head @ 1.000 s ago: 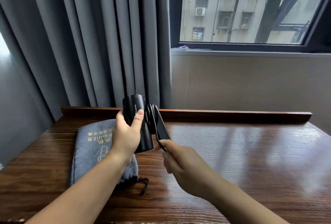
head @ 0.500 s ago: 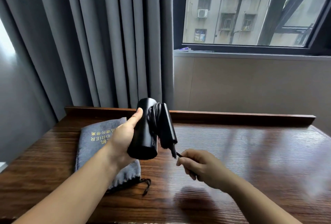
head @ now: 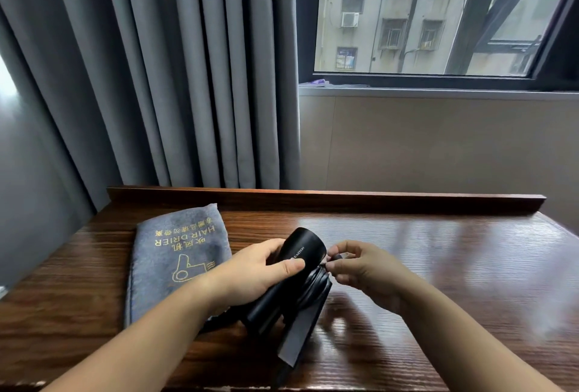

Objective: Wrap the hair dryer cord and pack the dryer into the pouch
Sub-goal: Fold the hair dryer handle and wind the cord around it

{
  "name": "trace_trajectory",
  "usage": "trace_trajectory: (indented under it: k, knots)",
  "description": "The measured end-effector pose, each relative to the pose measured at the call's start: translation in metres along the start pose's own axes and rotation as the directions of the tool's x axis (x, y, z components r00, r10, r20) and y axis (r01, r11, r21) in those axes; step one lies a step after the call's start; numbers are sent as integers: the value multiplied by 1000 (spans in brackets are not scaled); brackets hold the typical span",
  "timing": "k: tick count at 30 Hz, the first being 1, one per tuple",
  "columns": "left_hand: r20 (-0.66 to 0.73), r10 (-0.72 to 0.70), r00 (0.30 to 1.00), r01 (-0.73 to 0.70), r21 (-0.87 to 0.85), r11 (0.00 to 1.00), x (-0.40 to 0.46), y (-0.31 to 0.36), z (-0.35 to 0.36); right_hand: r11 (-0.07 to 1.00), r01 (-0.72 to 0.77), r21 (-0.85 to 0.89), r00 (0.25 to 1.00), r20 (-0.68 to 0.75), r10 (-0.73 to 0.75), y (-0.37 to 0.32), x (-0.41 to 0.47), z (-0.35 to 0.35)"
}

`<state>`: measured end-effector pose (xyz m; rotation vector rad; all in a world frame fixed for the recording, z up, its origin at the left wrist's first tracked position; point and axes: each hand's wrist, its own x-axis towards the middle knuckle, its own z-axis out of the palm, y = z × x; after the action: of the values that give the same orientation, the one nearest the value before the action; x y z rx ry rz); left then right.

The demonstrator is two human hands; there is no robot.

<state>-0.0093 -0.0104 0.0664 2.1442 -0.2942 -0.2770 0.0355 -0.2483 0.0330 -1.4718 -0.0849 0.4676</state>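
Observation:
A black hair dryer [head: 302,249] lies tilted across the wooden table [head: 438,266], barrel pointing up and away, folded handle [head: 297,341] toward me. My left hand [head: 253,272] grips the barrel from the left. Black cord [head: 313,285] is coiled around the body between barrel and handle. My right hand [head: 363,269] pinches the plug end of the cord [head: 340,256] right beside the barrel. A grey pouch [head: 175,253] with gold "HAIR DRIER" lettering lies flat on the table to the left, partly under my left forearm.
A raised wooden lip [head: 313,200] runs along the table's back edge. Grey curtains [head: 156,78] hang behind on the left, and a window with a sill [head: 438,91] is behind on the right. The pouch's mouth end is hidden under the dryer.
The dryer has come down from upright in the air to a tilted position low over the table. My right hand has moved up from below the handle to the barrel, holding the cord's end.

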Motion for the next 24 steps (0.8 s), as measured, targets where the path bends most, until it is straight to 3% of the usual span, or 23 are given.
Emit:
trace_trajectory:
  k: [2, 4, 8, 15, 20, 24]
  knots:
    - [-62, -14, 998, 20, 112, 994, 7, -4, 7, 998, 20, 62, 998, -61, -16, 2, 3, 1]
    - [-112, -22, 993, 41, 167, 985, 13, -6, 15, 998, 63, 5, 989, -137, -62, 4, 5, 5]
    - [-216, -81, 973, 102, 90, 991, 24, -6, 31, 972, 133, -191, 948, -261, -181, 10, 8, 11]
    - [-341, -232, 911, 214, -90, 973, 46, -19, 49, 928, 201, -312, 962, -116, -248, 11, 5, 26]
    - [-391, -259, 883, 221, -140, 965, 57, -28, 57, 883, 221, -414, 956, -85, -279, 6, 11, 31]
    - [-449, -248, 858, 237, -82, 968, 67, -27, 57, 748, 182, -638, 952, -75, -296, 7, 20, 30]
